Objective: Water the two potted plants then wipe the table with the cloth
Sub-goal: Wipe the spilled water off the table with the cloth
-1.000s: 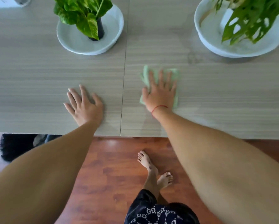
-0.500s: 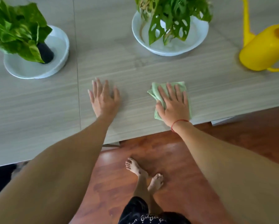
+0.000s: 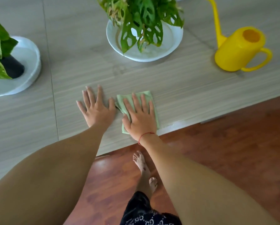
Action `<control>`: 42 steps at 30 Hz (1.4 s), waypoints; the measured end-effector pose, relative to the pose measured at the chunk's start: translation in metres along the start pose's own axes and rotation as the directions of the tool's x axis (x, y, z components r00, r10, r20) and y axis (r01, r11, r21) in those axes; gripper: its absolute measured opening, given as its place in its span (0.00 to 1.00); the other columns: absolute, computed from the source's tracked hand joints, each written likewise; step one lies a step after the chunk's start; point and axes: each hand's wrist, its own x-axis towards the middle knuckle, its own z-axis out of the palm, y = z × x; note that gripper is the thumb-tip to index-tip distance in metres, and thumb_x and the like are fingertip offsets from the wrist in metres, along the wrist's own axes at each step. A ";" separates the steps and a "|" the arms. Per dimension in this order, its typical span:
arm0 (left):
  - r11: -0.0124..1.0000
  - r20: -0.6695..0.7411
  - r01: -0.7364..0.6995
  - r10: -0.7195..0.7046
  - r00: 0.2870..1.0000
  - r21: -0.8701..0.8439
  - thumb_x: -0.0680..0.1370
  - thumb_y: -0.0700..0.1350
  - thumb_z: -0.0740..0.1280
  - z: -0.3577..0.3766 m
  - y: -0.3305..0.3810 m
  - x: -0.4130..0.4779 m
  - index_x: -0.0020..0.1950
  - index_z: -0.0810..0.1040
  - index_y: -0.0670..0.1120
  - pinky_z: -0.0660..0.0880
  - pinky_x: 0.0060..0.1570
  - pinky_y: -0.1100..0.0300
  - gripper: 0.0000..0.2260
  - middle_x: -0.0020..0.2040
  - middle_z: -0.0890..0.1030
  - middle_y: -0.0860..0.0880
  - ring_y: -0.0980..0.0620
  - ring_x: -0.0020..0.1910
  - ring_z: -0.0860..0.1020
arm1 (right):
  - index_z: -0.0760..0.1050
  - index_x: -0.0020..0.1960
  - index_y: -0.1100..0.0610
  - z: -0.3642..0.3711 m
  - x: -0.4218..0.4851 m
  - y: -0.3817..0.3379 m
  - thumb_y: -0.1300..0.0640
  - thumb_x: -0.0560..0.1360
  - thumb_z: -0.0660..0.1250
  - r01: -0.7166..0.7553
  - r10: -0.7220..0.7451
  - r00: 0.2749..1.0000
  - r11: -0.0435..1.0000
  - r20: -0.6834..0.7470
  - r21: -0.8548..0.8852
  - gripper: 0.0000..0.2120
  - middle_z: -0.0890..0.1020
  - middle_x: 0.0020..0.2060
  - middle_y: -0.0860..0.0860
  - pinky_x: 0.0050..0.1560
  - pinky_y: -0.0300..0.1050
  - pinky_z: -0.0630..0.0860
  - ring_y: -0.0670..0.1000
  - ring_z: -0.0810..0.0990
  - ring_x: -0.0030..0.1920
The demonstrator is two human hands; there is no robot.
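A folded pale green cloth [image 3: 149, 96] lies flat near the front edge of my grey wood-grain table [image 3: 184, 88]. Behind it stands a holey-leaved green plant [image 3: 142, 18] in a white round dish [image 3: 173, 44]. At far left, a broad-leaved plant in a black pot [image 3: 12, 66] sits in another white dish [image 3: 32, 62].

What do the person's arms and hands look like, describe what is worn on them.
Both arms are bare, with no sleeves in view. The right hand has a thin red string bracelet round its wrist. The left hand wears nothing: no ring, watch, band or glove shows. The fingernails look short and unpainted.
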 end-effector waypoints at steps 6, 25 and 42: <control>0.999 -0.043 0.016 -0.017 0.999 -0.040 0.79 0.55 0.57 -0.006 0.005 -0.005 0.77 0.58 0.56 0.41 0.74 0.45 0.26 0.79 0.52 0.46 0.48 0.78 0.48 | 0.56 0.74 0.43 -0.025 -0.010 0.089 0.46 0.77 0.56 -0.143 0.141 0.987 0.990 -0.081 -0.015 0.26 0.56 0.77 0.48 0.77 0.56 0.47 0.55 0.51 0.77; 0.994 -0.138 0.096 -0.102 0.985 -0.050 0.81 0.49 0.55 -0.004 -0.003 0.055 0.78 0.59 0.53 0.43 0.76 0.48 0.24 0.79 0.55 0.48 0.51 0.78 0.50 | 0.54 0.75 0.46 -0.011 0.151 -0.014 0.44 0.77 0.56 -0.008 0.006 0.999 0.999 0.034 0.052 0.28 0.55 0.77 0.53 0.75 0.61 0.39 0.59 0.48 0.77; 0.969 -0.102 0.226 -0.236 0.966 -0.102 0.82 0.48 0.51 0.035 0.142 0.057 0.79 0.52 0.47 0.38 0.74 0.46 0.25 0.80 0.49 0.48 0.49 0.78 0.45 | 0.58 0.74 0.45 -0.061 0.139 0.192 0.47 0.77 0.56 -0.408 0.412 0.892 0.911 -0.184 0.063 0.25 0.58 0.76 0.50 0.76 0.57 0.45 0.57 0.52 0.77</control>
